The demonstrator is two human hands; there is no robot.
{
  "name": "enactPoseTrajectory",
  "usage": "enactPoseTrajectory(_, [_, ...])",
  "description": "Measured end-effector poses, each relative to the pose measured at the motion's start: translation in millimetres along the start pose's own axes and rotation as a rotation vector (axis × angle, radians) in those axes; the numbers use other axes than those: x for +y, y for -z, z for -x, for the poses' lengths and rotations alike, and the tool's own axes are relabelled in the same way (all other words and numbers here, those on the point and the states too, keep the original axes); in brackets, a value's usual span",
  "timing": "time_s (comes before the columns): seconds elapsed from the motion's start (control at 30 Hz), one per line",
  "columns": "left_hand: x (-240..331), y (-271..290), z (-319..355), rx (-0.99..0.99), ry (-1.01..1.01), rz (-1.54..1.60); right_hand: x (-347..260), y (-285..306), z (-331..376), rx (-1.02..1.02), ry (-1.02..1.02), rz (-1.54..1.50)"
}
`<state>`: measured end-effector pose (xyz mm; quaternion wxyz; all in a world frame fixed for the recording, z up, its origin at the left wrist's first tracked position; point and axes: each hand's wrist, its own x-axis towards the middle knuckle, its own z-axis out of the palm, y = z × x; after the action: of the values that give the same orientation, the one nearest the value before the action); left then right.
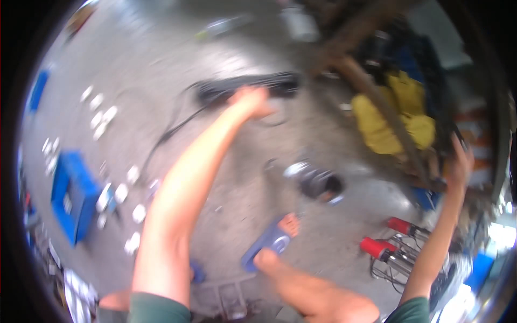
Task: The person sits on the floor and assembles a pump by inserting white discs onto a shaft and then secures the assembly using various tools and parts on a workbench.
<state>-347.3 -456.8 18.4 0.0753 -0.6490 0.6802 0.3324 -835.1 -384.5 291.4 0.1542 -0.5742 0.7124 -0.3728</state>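
Note:
My left arm stretches forward over the floor. My left hand (250, 101) is closed on the near side of a long bundle of black cable (280, 82), though motion blurs the fingers. From the bundle's left end a loose black cable (171, 132) trails toward me. Far out to the right, my right hand (459, 161) is raised beside a dark upright edge; its fingers are smeared, and whether it grips anything is unclear. Nearest to that hand are yellow cloth-like pieces (377, 126) behind a brown bar (385, 105).
A blue open box (75, 196) stands at left among several small white pieces (110, 114). A dark cylindrical part (318, 182) lies mid-floor, near my sandalled foot (272, 242). Tools with red ends (374, 247) are at lower right. Farther off lies a clear bottle (229, 24).

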Motion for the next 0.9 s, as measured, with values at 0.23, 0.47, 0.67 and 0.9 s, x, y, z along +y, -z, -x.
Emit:
enactPoseTrajectory(0.23, [-92, 154, 267, 0.640, -0.482, -0.035, -119, -34, 305, -0.931, -0.528, -0.053])
enactPoseTrajectory(0.47, [-235, -14, 395, 0.720, -0.053, 0.568, -37, -321, 394, -0.909, -0.516, -0.333])
enactPoseTrajectory(0.67, [-217, -81, 386, 0.785, -0.096, 0.672, 36, -350, 406, -0.794, -0.778, -0.362])
enactPoseTrajectory(0.9, [-212, -71, 348, 0.765, -0.188, 0.212, -9, -313, 404, -0.637, -0.569, -0.166])
